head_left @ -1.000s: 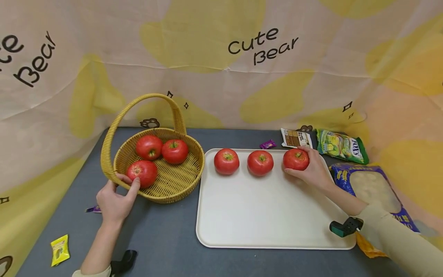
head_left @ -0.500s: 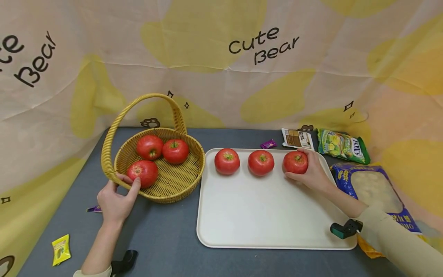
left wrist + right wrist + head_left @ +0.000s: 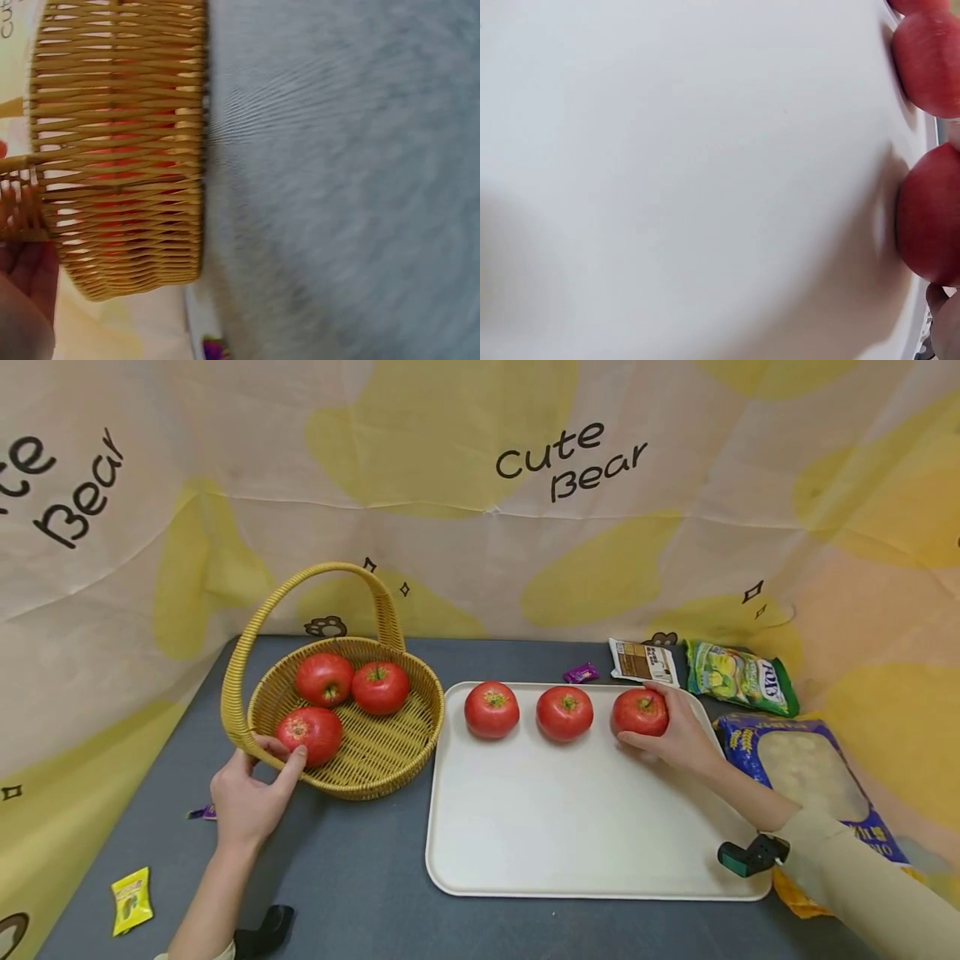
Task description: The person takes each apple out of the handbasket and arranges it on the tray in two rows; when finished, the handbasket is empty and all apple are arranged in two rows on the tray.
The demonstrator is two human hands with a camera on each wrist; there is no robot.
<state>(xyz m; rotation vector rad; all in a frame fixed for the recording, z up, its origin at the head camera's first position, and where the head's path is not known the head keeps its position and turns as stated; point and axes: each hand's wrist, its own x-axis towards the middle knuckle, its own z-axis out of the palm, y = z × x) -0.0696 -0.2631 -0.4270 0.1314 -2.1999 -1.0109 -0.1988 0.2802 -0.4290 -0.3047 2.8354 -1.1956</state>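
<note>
White rectangular tray (image 3: 592,827) laid flat. Round yellow wicker basket (image 3: 375,747) beside its left edge, gripped at the rim by left hand (image 3: 251,793). Round red tomato (image 3: 637,712), near tray's far right corner, clasped in fingers of right hand (image 3: 682,732).

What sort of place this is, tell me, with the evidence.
Probably a staged tabletop setup: a printed cloth hangs close behind the grey table, and tomatoes sit in a wicker basket and on a white tray.

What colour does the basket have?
The basket is golden yellow; it shows best in the head view.
</note>
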